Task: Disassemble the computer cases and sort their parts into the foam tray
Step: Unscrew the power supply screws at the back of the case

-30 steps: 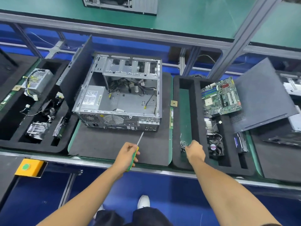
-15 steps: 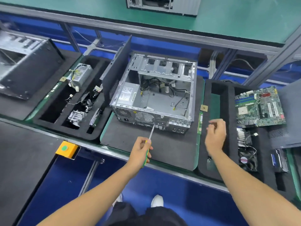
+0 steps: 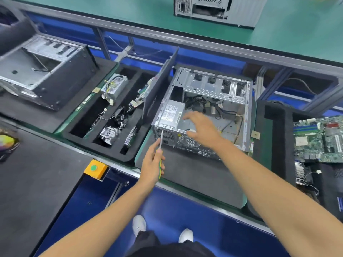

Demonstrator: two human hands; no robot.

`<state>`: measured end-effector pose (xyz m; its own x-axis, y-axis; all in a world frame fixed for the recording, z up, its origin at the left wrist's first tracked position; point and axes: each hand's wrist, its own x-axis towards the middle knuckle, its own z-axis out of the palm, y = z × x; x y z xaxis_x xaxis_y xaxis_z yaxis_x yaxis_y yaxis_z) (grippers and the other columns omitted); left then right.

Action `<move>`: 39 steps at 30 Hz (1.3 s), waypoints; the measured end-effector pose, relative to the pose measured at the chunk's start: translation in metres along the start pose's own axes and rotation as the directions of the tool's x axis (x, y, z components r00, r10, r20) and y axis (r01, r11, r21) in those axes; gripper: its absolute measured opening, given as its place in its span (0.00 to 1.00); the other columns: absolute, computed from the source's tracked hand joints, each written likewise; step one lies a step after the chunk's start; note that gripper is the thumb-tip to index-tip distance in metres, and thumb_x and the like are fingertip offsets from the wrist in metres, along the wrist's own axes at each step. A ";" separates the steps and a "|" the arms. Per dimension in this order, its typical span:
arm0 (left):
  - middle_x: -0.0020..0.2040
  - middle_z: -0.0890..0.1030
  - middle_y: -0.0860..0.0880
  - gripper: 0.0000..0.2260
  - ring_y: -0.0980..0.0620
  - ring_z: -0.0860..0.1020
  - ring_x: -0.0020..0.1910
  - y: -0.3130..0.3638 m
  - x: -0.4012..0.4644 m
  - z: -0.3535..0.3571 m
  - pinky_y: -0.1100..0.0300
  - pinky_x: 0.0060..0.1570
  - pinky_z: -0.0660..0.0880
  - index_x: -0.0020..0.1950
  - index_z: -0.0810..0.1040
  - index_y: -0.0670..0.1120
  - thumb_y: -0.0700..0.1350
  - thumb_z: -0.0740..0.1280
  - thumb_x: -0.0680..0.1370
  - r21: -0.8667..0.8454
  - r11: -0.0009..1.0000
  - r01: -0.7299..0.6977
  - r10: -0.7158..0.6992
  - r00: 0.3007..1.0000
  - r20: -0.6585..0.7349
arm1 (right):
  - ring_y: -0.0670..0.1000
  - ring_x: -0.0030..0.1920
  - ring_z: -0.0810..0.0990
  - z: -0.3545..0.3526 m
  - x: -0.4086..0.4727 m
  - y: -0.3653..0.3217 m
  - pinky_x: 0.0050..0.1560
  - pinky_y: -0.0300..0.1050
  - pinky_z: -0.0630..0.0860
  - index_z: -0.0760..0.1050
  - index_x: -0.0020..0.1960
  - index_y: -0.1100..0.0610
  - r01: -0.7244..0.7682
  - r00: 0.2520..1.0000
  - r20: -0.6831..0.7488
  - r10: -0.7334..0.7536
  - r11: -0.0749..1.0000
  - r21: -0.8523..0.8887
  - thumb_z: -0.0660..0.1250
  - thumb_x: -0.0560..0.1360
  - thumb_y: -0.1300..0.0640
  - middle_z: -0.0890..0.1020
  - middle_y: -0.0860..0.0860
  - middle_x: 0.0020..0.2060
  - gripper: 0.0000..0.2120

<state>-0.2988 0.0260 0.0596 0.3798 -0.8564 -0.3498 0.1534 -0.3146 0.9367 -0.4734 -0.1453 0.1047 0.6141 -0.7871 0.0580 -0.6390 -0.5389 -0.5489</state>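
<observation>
Right hand (image 3: 201,129) over computer case (image 3: 213,101)

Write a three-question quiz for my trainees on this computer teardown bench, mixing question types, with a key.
1. True or false: the left hand holds the screwdriver.
2. The right hand reaches over which part? A) motherboard B) power supply C) fan
3. Fill in: the screwdriver's tip points at the open case's ___ panel.

Key: 1 true; 2 B; 3 rear.
</observation>
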 end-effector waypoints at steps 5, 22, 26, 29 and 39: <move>0.42 0.76 0.50 0.16 0.55 0.70 0.29 0.000 0.009 -0.016 0.62 0.27 0.69 0.71 0.74 0.67 0.50 0.60 0.87 -0.005 1.000 0.000 -0.001 0.999 -0.038 | 0.50 0.82 0.47 0.030 0.021 -0.006 0.79 0.58 0.54 0.52 0.81 0.42 0.111 0.978 0.199 -0.061 0.962 -0.250 0.70 0.75 0.53 0.51 0.49 0.82 0.41; 0.40 0.77 0.52 0.15 0.52 0.71 0.31 0.006 0.010 -0.022 0.61 0.29 0.70 0.68 0.76 0.70 0.51 0.60 0.87 0.045 0.998 0.048 -0.047 0.999 -0.011 | 0.51 0.82 0.46 0.030 0.020 -0.001 0.78 0.59 0.58 0.51 0.82 0.42 0.159 0.978 0.175 -0.115 0.951 -0.266 0.67 0.77 0.58 0.49 0.49 0.82 0.39; 0.41 0.77 0.51 0.15 0.53 0.70 0.31 0.006 0.011 -0.022 0.61 0.28 0.70 0.67 0.76 0.70 0.50 0.60 0.87 0.039 0.998 0.045 -0.044 0.999 -0.022 | 0.50 0.82 0.47 0.031 0.019 -0.001 0.78 0.58 0.59 0.52 0.82 0.42 0.153 0.980 0.166 -0.113 0.956 -0.252 0.68 0.77 0.59 0.50 0.49 0.82 0.40; 0.41 0.77 0.50 0.15 0.53 0.70 0.30 0.004 0.011 -0.021 0.61 0.27 0.69 0.67 0.76 0.69 0.50 0.60 0.87 0.028 0.999 0.040 -0.039 0.999 -0.034 | 0.50 0.82 0.47 0.031 0.020 -0.002 0.78 0.57 0.59 0.52 0.82 0.42 0.153 0.980 0.163 -0.114 0.955 -0.253 0.68 0.77 0.59 0.50 0.49 0.82 0.40; 0.43 0.76 0.48 0.15 0.53 0.70 0.29 0.001 0.017 -0.020 0.60 0.27 0.69 0.68 0.76 0.67 0.49 0.60 0.86 0.014 0.999 0.039 -0.038 0.998 -0.042 | 0.50 0.82 0.48 0.030 0.019 -0.003 0.73 0.54 0.66 0.54 0.81 0.43 0.161 0.981 0.146 -0.129 0.958 -0.238 0.68 0.77 0.60 0.52 0.49 0.82 0.39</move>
<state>-0.2735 0.0196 0.0545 0.4116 -0.8258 -0.3856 0.1549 -0.3535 0.9225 -0.4454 -0.1497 0.0826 0.7522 -0.6589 0.0057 -0.6233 -0.7143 -0.3183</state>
